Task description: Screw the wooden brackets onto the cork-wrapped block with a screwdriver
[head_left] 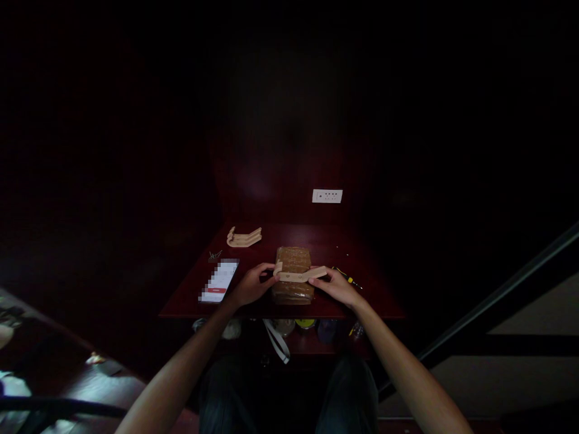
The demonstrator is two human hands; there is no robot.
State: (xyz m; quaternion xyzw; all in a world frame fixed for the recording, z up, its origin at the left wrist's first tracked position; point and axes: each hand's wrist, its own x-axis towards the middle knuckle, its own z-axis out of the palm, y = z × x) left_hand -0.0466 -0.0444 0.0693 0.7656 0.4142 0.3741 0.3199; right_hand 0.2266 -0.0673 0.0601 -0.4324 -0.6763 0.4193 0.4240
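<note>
Over a brown package, left hand and right hand angle inward; both pinch one wooden piece.

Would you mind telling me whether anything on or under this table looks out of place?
Nothing is clearly spilled or broken. Only a pale strap stands out, as it seems to dangle past the front edge of the shelf under the tabletop.

Pale tan with two dark spots on held wooden piece; same tan on stacked wooden pieces. Brown on wrapped block. Yellow and black on screwdriver. White with red bar on phone screen. Dark red on tabletop. White on socket.
</note>
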